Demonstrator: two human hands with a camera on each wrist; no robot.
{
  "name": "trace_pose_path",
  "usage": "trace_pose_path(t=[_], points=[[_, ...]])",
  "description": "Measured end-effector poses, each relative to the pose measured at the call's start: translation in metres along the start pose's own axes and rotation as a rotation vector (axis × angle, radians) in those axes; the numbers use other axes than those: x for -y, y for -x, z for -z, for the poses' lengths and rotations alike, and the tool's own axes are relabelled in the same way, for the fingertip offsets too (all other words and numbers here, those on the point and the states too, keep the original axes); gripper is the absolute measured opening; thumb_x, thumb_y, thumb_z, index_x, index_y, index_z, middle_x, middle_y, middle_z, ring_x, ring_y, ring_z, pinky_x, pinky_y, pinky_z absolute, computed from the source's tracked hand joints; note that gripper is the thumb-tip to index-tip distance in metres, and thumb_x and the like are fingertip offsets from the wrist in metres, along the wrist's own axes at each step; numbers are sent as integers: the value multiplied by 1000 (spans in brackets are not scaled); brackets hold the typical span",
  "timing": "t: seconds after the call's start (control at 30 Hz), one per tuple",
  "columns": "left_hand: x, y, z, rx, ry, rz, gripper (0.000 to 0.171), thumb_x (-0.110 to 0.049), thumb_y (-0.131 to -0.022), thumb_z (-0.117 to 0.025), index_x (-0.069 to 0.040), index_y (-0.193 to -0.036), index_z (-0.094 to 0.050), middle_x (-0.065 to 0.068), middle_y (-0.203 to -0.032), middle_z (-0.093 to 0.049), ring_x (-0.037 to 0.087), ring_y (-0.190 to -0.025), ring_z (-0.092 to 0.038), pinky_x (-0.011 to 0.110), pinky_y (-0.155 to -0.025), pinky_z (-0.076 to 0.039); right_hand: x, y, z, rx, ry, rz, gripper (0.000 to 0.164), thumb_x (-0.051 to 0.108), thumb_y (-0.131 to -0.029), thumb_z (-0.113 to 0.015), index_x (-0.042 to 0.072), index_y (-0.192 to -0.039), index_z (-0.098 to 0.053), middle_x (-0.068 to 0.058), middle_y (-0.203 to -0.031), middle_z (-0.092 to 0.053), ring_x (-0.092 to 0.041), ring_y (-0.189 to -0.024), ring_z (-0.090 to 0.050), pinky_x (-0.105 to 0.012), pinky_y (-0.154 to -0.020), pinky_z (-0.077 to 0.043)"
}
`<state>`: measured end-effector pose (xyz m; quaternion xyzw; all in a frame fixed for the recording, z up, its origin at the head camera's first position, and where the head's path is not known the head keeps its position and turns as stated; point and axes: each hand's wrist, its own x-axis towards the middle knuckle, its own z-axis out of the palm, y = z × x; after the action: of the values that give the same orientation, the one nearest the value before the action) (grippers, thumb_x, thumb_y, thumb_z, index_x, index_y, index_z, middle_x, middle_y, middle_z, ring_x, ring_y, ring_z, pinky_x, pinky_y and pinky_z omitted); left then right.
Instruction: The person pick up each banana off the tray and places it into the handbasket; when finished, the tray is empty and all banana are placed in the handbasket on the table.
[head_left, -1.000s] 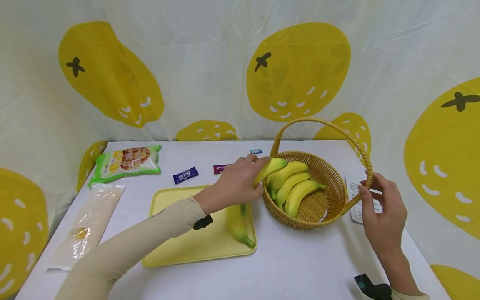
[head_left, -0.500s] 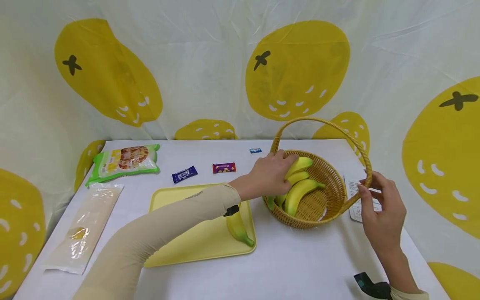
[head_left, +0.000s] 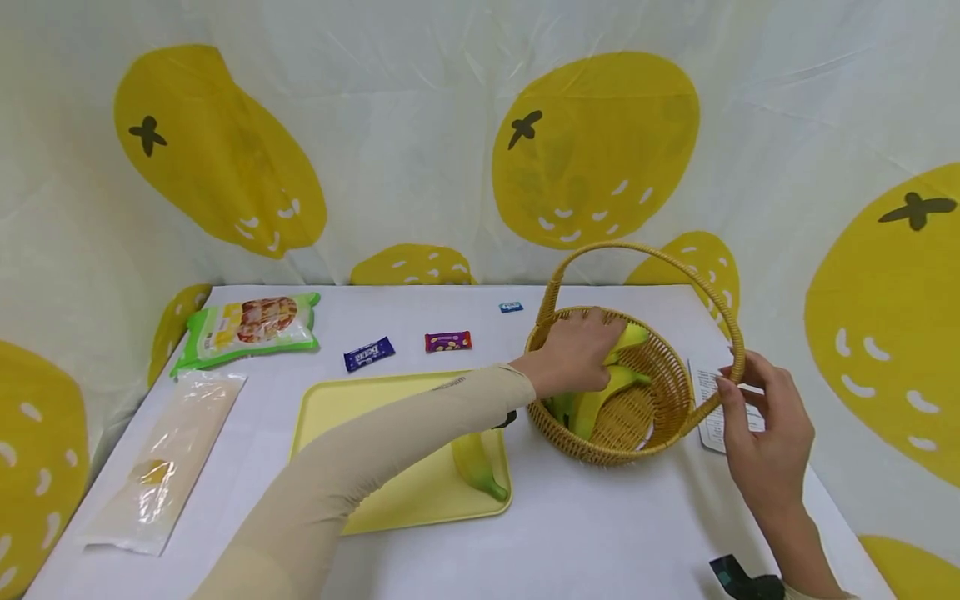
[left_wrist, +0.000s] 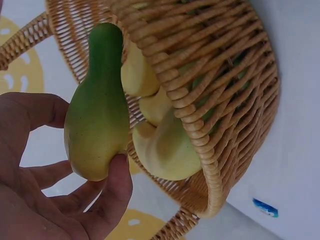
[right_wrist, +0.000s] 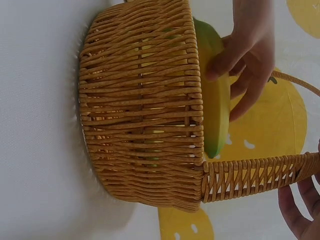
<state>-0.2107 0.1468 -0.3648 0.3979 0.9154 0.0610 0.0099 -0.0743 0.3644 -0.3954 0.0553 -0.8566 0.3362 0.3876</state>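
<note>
My left hand [head_left: 577,354] reaches over the wicker basket [head_left: 671,383] in the head view, gripping a yellow banana [head_left: 632,336] with green ends. The left wrist view shows that banana [left_wrist: 100,110] between thumb and fingers at the basket's opening. Other bananas [left_wrist: 165,145] lie inside, partly hidden by my hand in the head view. At the right, my right hand [head_left: 768,421] pinches the basket's arched handle [head_left: 738,346] between thumb and fingers. Seen from the right wrist, the held banana [right_wrist: 216,100] lies just above the rim.
A yellow tray [head_left: 330,404] left of the basket bears another banana [head_left: 478,475], partly under my left forearm. Small wrapped bars [head_left: 447,341] and a green-edged food bag [head_left: 255,327] lie farther back. A clear long packet [head_left: 168,458] is at left, a printed card [head_left: 708,387] behind my right hand.
My left hand has carried the banana rightward from the basket's left rim to over its inside. The right hand has stayed at the handle.
</note>
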Motion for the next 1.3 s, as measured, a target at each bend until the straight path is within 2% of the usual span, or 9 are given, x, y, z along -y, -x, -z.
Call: trace_pose_path(t=[0.27,0.53,0.87,1.07,1.3], points=[[-8,-11,-13,3,-73,5,52,-31,-94,-71,-19,-142,-55,3,-116,-55,19,-89,-50,30,-63,-47,3,-1,-1,-5,6,-18,45,6,-103,-66,7,-147,-61,-1,-121,-65,-5,-116,-58,-11,-94,-45],[-9,-8,-27,55,-85,41,63,-36,-93,-78,-18,-148,-52,7,-131,-53,25,-110,-53,28,-65,-49,4,-2,-3,0,7,-20,45,5,-103,-67,6,-147,-60,-6,-121,-65,-4,-116,-57,-11,-95,-44],[-7,-3,-34,43,-108,21,58,-38,-95,-75,-18,-145,-54,7,-130,-52,26,-112,-52,28,-63,-49,6,0,-2,3,2,-30,45,5,-103,-67,5,-147,-61,-3,-122,-64,-4,-117,-57,-12,-95,-45],[1,17,-20,-3,-44,7,57,-31,-99,-68,-18,-152,-51,9,-133,-50,25,-109,-51,28,-59,-47,7,0,-2,-15,-7,-17,44,3,-102,-67,6,-146,-62,0,-121,-65,-6,-115,-59,-11,-94,-45],[20,58,-3,-61,4,19,61,-26,-99,-65,-18,-157,-48,12,-143,-49,27,-107,-52,32,-56,-48,7,-1,-1,-14,4,-31,44,4,-102,-67,7,-146,-62,0,-121,-65,-6,-115,-59,-11,-94,-45]])
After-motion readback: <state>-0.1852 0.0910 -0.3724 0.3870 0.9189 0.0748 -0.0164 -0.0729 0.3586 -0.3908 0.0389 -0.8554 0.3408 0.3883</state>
